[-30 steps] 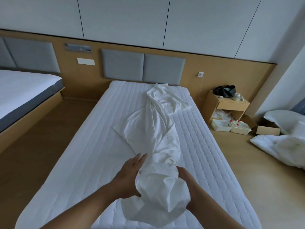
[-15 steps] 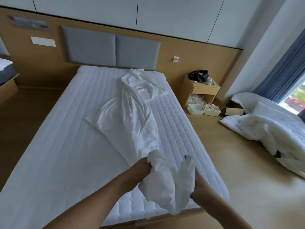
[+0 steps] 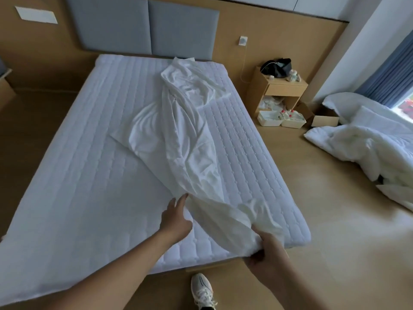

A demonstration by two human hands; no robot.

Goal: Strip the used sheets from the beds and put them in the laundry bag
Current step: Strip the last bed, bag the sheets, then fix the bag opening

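Bed (image 3: 67, 198) foot edge: right hand (image 3: 266, 253) grips sheet (image 3: 185, 139).

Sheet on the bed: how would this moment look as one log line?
sheet: bunched on mattress | right hand: grips its near end | left hand: open, beside sheet

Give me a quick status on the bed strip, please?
Right hand grips sheet end at mattress foot. Left hand open, fingers at sheet's edge. Sheet bunched lengthwise, unobstructed. No laundry bag in view.

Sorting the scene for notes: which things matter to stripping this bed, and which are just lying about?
Job: sheet, bed, right hand gripping the sheet, left hand beside it.
Lying about: nightstand, black bag, trays, box, duvet.
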